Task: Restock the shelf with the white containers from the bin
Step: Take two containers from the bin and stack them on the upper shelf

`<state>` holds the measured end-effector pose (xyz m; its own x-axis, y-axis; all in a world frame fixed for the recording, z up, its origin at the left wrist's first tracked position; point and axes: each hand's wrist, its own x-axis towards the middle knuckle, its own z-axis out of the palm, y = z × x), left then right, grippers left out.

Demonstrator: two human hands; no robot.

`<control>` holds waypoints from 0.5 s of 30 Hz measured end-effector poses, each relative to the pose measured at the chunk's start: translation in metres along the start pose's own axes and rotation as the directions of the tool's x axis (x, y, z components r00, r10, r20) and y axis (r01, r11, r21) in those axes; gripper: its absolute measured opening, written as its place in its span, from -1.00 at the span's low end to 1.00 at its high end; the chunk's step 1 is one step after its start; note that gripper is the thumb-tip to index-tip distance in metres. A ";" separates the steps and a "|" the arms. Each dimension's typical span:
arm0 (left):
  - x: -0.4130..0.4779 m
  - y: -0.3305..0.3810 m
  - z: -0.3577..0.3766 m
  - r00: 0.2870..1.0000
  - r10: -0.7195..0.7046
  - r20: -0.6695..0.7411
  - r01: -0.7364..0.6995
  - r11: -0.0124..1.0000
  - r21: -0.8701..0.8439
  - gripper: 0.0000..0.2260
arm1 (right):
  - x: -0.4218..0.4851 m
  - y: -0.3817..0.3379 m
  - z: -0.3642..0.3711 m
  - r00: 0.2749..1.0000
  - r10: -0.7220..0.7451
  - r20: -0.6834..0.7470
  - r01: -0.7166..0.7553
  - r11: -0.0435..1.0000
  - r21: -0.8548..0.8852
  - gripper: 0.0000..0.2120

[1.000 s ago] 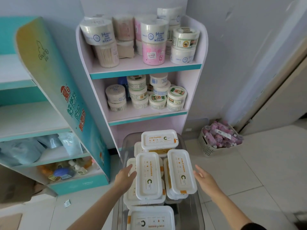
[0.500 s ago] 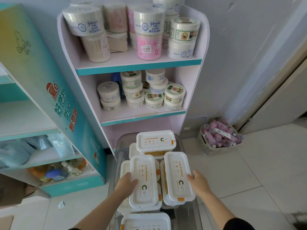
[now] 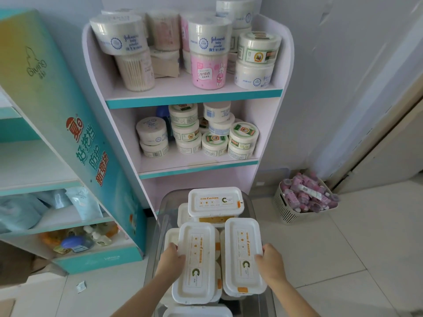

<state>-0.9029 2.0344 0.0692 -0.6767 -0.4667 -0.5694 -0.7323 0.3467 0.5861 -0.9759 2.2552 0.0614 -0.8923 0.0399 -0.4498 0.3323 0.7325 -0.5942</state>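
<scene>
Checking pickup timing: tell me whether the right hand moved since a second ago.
Yes. The right hand moved left, closing its gap to the right container lying in the bin.

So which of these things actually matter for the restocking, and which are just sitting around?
For the job: left hand gripping the left container, right hand gripping the right container, the clear bin, the shelf unit.
Lying about: round tubs, basket of pink tubes, teal stand, loose sachet.

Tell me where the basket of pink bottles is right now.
Head view, right side: the basket sits on the floor by the wall, just right of the pink shelf unit and beyond the clear bin.
</scene>
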 end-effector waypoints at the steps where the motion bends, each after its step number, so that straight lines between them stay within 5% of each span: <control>1: -0.002 0.001 -0.004 1.000 0.004 -0.012 -0.004 1.000 0.004 -0.95 | -0.003 -0.002 -0.004 1.000 -0.005 -0.007 0.005 1.000 0.009 -0.93; 6: -0.021 0.012 -0.040 0.998 0.028 -0.053 -0.029 1.000 -0.012 -0.97 | -0.026 -0.019 -0.032 0.996 -0.084 0.009 0.083 0.995 0.062 -0.78; 10: -0.047 0.021 -0.074 0.992 0.057 -0.111 -0.061 0.997 -0.036 -0.97 | -0.047 -0.038 -0.050 0.982 -0.187 -0.007 0.187 0.978 0.092 -0.93; 13: -0.066 0.022 -0.100 0.986 0.048 -0.161 -0.061 0.995 -0.078 -0.82 | -0.066 -0.057 -0.060 0.963 -0.268 -0.008 0.267 0.956 0.125 -0.89; 15: -0.078 0.022 -0.117 0.982 0.045 -0.182 -0.063 0.993 -0.098 -0.91 | -0.077 -0.071 -0.066 0.948 -0.319 -0.014 0.318 0.940 0.123 -0.82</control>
<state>-0.8575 1.9832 0.1943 -0.6837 -0.5907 -0.4285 -0.6769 0.2939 0.6749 -0.9506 2.2453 0.1825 -0.9558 -0.1861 -0.2275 0.0663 0.6174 -0.7838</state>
